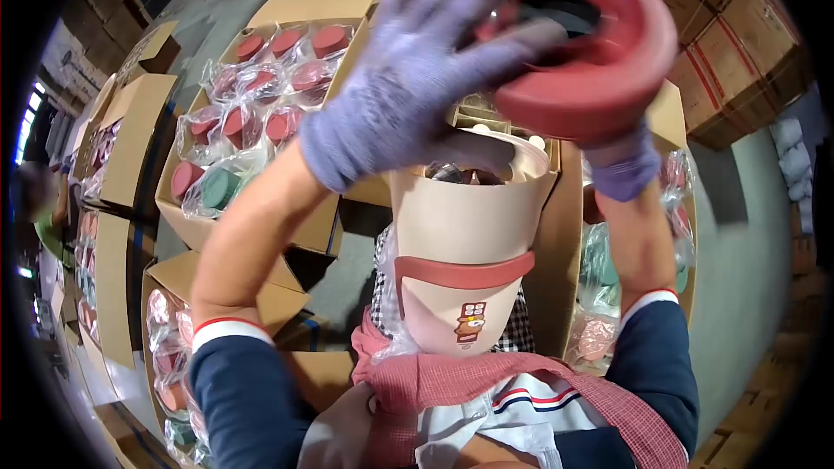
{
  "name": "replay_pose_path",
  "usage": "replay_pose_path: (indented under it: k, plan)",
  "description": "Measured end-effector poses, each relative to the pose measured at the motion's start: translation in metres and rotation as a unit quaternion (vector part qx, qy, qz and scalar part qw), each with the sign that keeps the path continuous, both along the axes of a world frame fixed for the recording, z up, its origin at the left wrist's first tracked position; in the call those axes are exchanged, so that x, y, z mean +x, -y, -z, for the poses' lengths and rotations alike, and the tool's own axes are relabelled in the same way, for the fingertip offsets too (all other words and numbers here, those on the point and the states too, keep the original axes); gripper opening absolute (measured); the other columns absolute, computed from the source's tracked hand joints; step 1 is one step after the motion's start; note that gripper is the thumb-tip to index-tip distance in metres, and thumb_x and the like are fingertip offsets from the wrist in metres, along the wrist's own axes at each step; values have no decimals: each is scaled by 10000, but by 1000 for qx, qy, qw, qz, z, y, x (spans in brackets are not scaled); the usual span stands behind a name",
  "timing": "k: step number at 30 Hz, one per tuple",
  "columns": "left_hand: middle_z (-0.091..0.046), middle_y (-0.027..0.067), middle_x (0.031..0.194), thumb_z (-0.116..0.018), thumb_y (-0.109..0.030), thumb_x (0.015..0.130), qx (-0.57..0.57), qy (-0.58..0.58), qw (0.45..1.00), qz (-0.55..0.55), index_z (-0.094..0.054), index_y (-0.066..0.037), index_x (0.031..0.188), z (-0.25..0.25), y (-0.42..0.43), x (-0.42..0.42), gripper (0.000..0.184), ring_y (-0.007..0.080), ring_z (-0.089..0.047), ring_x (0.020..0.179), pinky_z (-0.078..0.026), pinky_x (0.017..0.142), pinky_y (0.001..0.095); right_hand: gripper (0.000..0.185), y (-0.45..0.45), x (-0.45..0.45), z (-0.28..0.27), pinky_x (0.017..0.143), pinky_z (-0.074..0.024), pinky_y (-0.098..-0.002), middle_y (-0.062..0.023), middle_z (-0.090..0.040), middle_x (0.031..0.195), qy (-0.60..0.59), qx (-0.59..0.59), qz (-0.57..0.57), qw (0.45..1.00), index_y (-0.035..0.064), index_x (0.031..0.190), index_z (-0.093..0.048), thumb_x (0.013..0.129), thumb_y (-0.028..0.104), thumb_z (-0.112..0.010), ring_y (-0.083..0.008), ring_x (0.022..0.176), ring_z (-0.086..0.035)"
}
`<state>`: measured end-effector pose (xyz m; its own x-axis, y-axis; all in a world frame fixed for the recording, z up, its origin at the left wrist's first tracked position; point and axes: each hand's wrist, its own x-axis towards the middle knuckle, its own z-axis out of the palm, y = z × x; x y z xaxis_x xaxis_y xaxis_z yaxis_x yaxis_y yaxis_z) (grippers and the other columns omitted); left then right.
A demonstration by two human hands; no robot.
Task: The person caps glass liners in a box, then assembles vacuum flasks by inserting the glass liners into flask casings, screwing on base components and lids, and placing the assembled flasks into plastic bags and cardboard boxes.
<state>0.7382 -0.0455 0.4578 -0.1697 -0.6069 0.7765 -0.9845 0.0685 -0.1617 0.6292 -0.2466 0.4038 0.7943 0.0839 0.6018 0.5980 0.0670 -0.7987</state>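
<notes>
Finding: my left hand has its fingers spread apart, thumb across the opening of the tilted red lid. My right hand is mostly behind the lid; whether its fingers are clamped, I cannot tell. The cream cup stands upright below, uncovered. Advisable: even hold on the rim, thumb clear of the inside. Marking: cartoon picture on the cup; no legible writing.

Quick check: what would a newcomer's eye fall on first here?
First, the big red ring-shaped piece at upper right, with the gloved left hand at its opening and the mostly hidden right hand behind. Next, the open cream container in the middle. Then the carton at upper left, holding plastic-wrapped items.
</notes>
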Motion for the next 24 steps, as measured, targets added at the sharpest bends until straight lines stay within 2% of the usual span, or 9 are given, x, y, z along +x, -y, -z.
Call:
replay_pose_path:
  k: [3, 5, 7, 9, 11, 13, 16, 19, 24]
  plan:
    - [-620, 144, 1265, -833, -362, 686, 5, -303, 917, 258, -555, -47, 1323, 20, 4, 12, 763, 284, -589, 1173, -437, 1019, 430, 572, 15, 1, 17, 1134, -355, -401, -134, -490, 1409, -27, 45, -45, 998, 125, 1460, -366, 961, 318, -566, -280, 1320, -467]
    - [-667, 138, 1178, -796, -235, 730, 51, -664, 701, 256, -562, 12, 1300, 24, -31, 28, 664, 207, -642, 1053, -511, 933, 344, 651, 44, -11, 26, 1048, -450, -381, -167, -586, 1307, -270, 48, 89, 958, 44, 1357, -503, 1007, 571, -349, -283, 1184, -595]
    - [-680, 135, 1128, -774, -131, 703, 101, -728, 629, 253, -573, 27, 1289, 42, -31, 50, 640, 171, -655, 979, -528, 901, 318, 704, 36, -5, 42, 1022, -463, -370, -164, -594, 1304, -194, 147, 204, 948, 3, 1313, -537, 1010, 594, -303, -255, 1165, -603]
    - [-697, 114, 1084, -796, -148, 670, 252, -682, 674, 131, -629, 11, 1228, 51, -17, 41, 604, 182, -666, 966, -530, 883, 315, 694, 10, -6, 43, 1051, -425, -394, -166, -634, 1240, -232, 163, 126, 951, 6, 1217, -621, 1010, 592, -313, -267, 1154, -604]
    - [-714, 118, 1003, -774, -144, 482, 217, -518, 808, 178, -705, 34, 1021, 48, -7, 25, 572, 240, -683, 944, -530, 865, 344, 632, 11, -4, 74, 1065, -413, -401, -198, -630, 1235, -142, 71, 118, 980, -20, 1173, -629, 1024, 517, -331, -289, 1168, -591]
    - [-713, 151, 983, -812, -203, 476, 213, -384, 869, 228, -711, 28, 992, 45, 5, 23, 574, 275, -690, 922, -533, 859, 369, 555, 12, 7, 95, 1074, -403, -406, -224, -641, 1196, -74, 98, 130, 984, -38, 1066, -656, 1035, 414, -336, -304, 1182, -578]
    - [-714, 162, 971, -826, -259, 487, 233, -402, 878, 116, -713, 24, 947, 38, 12, 8, 552, 317, -690, 922, -523, 890, 400, 576, 12, 31, 113, 1092, -382, -430, -226, -658, 1139, -119, 309, 39, 943, -44, 938, -683, 1054, 363, -293, -335, 1171, -573]
    - [-717, 107, 935, -886, -294, 577, 169, -346, 915, 125, -715, -40, 998, 48, 6, 6, 520, 305, -694, 890, -538, 839, 363, 606, 10, 41, 111, 1097, -377, -431, -222, -649, 1156, -95, 307, -60, 945, -48, 950, -678, 1058, 398, -282, -334, 1152, -578]
    - [-676, 197, 1134, -578, -533, 873, 75, -592, 755, 272, -714, -3, 1025, 80, -11, 57, 568, 300, -624, 1119, -461, 1007, 403, 847, 18, 1, 65, 1085, -390, -397, -173, -652, 1185, -162, 132, 220, 953, -6, 1061, -687, 981, 675, -189, -269, 1143, -596]
